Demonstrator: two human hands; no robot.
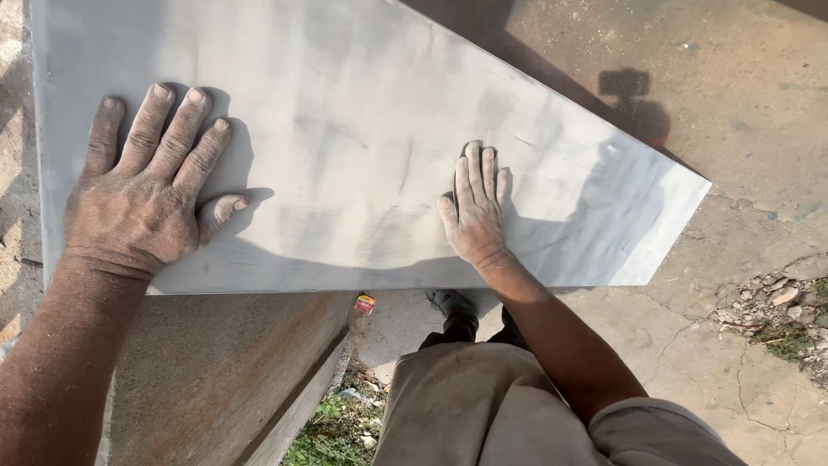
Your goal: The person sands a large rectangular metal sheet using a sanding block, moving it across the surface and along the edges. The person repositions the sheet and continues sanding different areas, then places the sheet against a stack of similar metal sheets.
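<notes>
- Grey stone slab [345, 147]: large, flat and thin, with straight cut edges and an angled right corner. The face is smooth and dust-filmed, with faint darker streaks. It lies across a brown stone block [216, 380] and overhangs that block's right edge, above the cracked concrete ground [690, 345]. Judged heavy, rigid and brittle at the corners; the dusty face will likely be slippery under your palms. Take hold at the near long edge or opposite edges, not the pointed corner.
- Brown stone block: rough, grainy top, stepped right side, weeds at its foot.
- Your left hand [142, 194]: flat on the slab near its left edge, fingers spread apart, palm pressing down, clamped on nothing.
- Your right hand [474, 211]: lying on the slab toward the near edge, fingers together over a small dark rubbing pad [473, 151]. Only the pad's tip shows; I cannot tell its material.
- Small red scrap [366, 303]: on the ground below the near edge.
</notes>
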